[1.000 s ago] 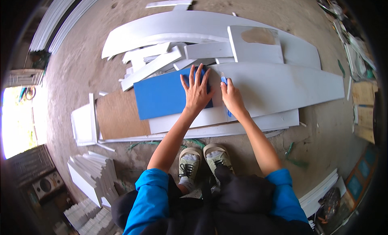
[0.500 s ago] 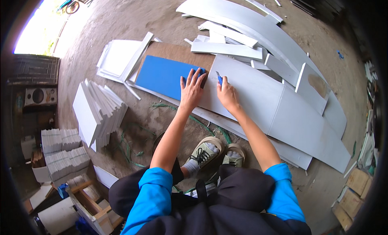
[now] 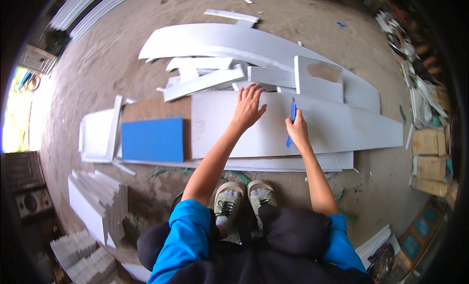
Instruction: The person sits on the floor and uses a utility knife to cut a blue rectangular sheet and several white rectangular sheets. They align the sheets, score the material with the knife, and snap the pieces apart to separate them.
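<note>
A blue utility knife (image 3: 292, 114) is gripped in my right hand (image 3: 298, 129), its blade out and pointing away from me. That hand is over the long white foam board (image 3: 361, 125), near the crease across it. My left hand (image 3: 249, 107) is over the same board with its fingers spread, holding nothing; whether it touches the surface I cannot tell. To the left, a flat blue rectangular board (image 3: 152, 140) rests on a brown sheet (image 3: 161, 108), apart from both hands.
White offcut strips (image 3: 202, 84) and a large curved white panel (image 3: 220, 37) lie beyond the board. Stacked white panels (image 3: 93, 201) stand at the near left. Cardboard boxes (image 3: 429, 141) line the right side. Green strapping (image 3: 168, 172) trails on the floor by my shoes.
My view has swung to the right. My left hand has left the blue board and moved over the white board. My right hand, still with the knife, has shifted right along it.
</note>
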Available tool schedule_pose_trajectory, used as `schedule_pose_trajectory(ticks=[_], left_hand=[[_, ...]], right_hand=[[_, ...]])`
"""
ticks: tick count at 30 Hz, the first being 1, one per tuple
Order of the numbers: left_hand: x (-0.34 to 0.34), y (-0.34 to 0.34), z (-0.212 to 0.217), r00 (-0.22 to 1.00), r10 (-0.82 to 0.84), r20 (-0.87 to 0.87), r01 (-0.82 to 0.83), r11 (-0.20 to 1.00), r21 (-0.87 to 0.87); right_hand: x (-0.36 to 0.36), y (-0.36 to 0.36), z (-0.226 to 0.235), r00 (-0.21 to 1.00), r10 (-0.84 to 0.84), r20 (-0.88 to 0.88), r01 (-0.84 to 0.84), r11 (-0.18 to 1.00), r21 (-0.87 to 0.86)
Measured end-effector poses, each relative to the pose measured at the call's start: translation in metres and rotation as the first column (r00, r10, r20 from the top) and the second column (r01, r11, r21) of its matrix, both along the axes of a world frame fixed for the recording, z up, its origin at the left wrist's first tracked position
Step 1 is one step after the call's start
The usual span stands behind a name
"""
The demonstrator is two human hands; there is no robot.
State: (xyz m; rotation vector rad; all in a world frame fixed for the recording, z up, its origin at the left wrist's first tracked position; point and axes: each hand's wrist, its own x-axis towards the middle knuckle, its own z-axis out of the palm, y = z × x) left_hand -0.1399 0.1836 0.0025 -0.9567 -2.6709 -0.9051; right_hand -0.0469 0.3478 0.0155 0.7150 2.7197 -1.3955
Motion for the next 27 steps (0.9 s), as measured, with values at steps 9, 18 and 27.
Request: schedule_pose_trajectory(ticks=[9, 18, 27], left_hand=[[-0.035, 0.046, 0.009, 0.951, -0.215, 0.223, 0.288, 0.876, -0.386], [-0.038, 0.051, 0.070, 0.897, -0.289, 0.335, 0.396, 0.861, -0.320], [-0.026, 0.039, 0.191, 0.958, -0.272, -0.092, 0.224, 0.910, -0.348]], right_hand=[[0.047, 0.051, 0.028, 0.993, -0.090, 0.081, 0.104, 0.975, -0.194], [0.069, 0.057, 0.071, 0.995, -0.055, 0.077, 0.073, 0.964, -0.254], [0.100, 0.073, 0.115, 0.907, 0.096, -0.410, -0.114, 0.993, -0.022]])
